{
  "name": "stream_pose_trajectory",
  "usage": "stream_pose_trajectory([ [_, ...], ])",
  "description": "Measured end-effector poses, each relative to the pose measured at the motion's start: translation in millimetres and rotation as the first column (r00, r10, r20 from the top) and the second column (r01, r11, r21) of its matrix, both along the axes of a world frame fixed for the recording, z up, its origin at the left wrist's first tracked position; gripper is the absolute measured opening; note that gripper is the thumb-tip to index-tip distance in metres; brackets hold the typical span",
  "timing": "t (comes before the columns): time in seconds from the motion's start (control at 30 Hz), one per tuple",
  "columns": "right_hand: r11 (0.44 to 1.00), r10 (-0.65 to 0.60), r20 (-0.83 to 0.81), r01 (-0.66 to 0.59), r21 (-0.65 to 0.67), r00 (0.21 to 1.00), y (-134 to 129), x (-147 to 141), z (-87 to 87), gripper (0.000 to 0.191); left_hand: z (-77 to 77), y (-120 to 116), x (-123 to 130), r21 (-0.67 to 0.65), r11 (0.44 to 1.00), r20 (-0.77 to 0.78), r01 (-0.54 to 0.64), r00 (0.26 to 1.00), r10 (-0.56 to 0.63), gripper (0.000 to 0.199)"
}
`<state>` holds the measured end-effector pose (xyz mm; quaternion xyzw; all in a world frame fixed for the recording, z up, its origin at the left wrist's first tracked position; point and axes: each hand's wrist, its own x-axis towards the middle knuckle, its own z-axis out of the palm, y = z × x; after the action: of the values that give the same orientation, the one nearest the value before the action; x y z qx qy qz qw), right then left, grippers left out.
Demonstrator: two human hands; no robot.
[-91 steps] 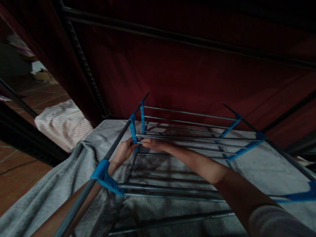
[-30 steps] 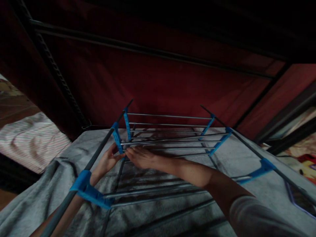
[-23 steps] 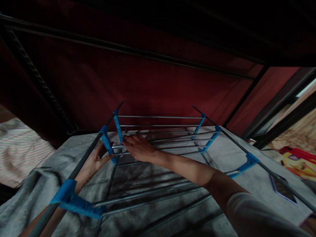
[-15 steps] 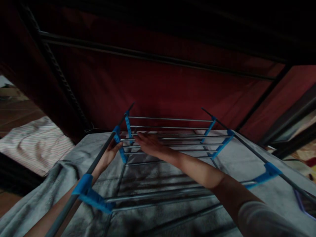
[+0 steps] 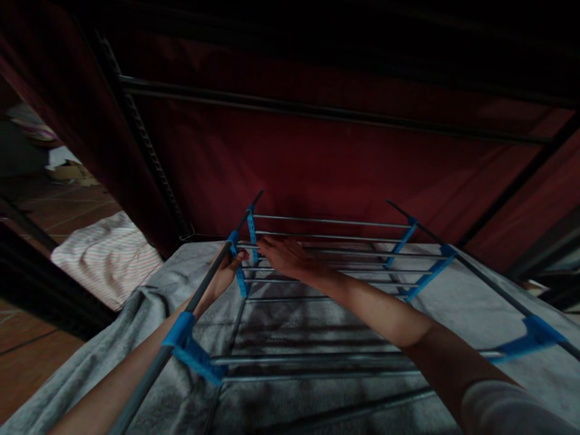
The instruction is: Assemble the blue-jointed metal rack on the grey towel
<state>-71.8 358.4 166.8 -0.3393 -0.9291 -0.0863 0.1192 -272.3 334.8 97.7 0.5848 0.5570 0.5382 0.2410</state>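
A rack of grey metal tubes and blue plastic brackets, like a shoe rack [image 5: 335, 357], stands on a grey fleece blanket. My left hand [image 5: 223, 277] reaches past the left upright and wraps around a blue bracket [image 5: 241, 279] partway along it, thumb on the inner side. My right hand [image 5: 284, 257] crosses from the right, its fingers curled down at the left end of a metal rod [image 5: 362, 252] beside that bracket. Its fingertips are partly hidden. At the front, another blue bracket [image 5: 194, 350] sits on the left upright, matched by a blue bracket [image 5: 532, 339] on the right.
Behind the rack hangs dark red fabric [image 5: 344, 163] with a dark metal bar [image 5: 290, 107] across it. The grey blanket [image 5: 167, 308] is bunched on the left. Striped cloth [image 5: 109, 257] lies beyond it, near a dark frame post [image 5: 149, 145] and tiled floor.
The view has turned left, so the rack appears farther right. My right fingers have curled more around the rod's left end. My left hand stays at the same bracket.
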Motion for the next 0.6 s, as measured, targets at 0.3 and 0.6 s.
stream_pose_trajectory([
  [0.3,0.999,0.044,0.012,-0.044,0.013,0.999,2.6,0.2,0.6,0.031,-11.0,7.0,-4.6,0.004,0.999,-0.152,-0.04,0.988,0.04,0.03],
  [0.6,0.997,0.06,0.004,-0.059,-0.044,0.998,0.1,1.8,8.8,0.027,-10.1,6.2,-5.3,0.033,0.999,-0.212,-0.031,0.976,0.038,0.028],
])
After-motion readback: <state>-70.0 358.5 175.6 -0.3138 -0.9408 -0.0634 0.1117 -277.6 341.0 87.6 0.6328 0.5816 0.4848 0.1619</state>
